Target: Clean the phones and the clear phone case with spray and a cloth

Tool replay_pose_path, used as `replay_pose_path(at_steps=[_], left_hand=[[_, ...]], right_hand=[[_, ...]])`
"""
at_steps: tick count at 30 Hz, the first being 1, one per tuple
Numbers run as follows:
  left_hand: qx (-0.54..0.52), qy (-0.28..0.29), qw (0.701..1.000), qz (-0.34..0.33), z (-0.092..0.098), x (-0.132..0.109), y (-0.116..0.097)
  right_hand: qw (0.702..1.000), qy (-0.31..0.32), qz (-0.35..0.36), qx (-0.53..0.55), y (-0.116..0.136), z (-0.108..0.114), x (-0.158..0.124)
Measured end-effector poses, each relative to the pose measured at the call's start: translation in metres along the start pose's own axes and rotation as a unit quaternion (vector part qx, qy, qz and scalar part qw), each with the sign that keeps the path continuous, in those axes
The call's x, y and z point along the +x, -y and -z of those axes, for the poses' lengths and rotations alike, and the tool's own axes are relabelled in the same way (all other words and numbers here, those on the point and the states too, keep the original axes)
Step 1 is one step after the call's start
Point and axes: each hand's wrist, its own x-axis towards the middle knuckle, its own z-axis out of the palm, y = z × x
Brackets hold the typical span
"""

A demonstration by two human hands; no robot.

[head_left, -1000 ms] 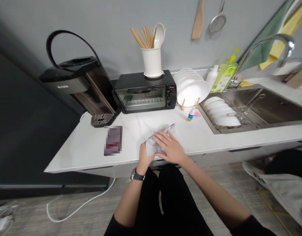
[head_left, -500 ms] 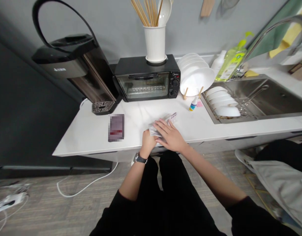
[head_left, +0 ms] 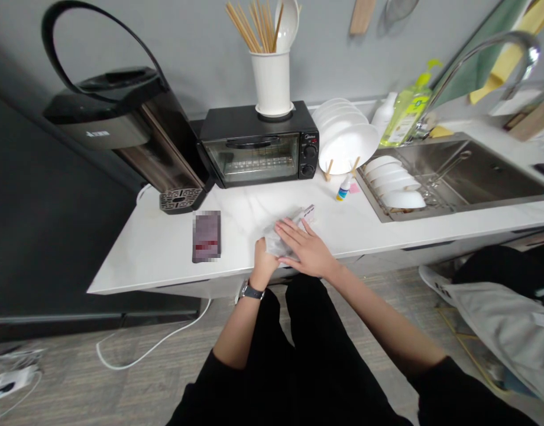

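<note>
Partly beneath right grip [head_left: 306,251], whitish packet [head_left: 274,241].

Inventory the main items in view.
Countertop: one, white, centre
Plastic packet: one, whitish, front
Blurred item: one, purplish, left
Water dispenser: one, black, left
Toaster oven: one, black, back
Cup: one, white, on oven
Chopsticks: several, tan, in cup
Plates: several, white, beside oven
Small bottle: one, multicoloured, before plates
Sink: one, steel, right
Bowls: several, white, sink's left
Pump bottle: one, green, behind sink
Left hand: one, bare, at packet
Right hand: one, bare, on packet
</note>
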Motion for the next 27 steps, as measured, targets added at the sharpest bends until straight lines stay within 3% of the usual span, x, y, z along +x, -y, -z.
replay_pose_path(at_steps=[5,7,14,21,23,27], left_hand=[[0.004,-0.031,0.999,0.012,0.000,-0.002,-0.006],[0.007,-0.035,0.999,0.012,0.001,-0.001,-0.007],[0.013,-0.003,1.000,-0.005,0.000,0.000,0.001],[0.000,-0.034,0.999,0.026,0.000,0.000,-0.006],[-0.019,-0.035,0.999,0.024,0.000,0.000,-0.005],[-0.044,-0.021,0.999,0.009,-0.003,-0.001,0.003]], right_hand=[[0.989,-0.067,-0.126,-0.032,-0.036,0.005,-0.004],[0.987,-0.077,-0.139,-0.034,-0.040,0.005,-0.002],[1.000,-0.007,0.022,0.015,0.002,0.002,0.009],[0.985,-0.081,-0.152,-0.026,-0.043,0.010,0.007],[0.988,-0.072,-0.133,-0.019,-0.033,0.008,0.008],[1.000,-0.021,-0.001,0.014,0.006,0.001,0.011]])
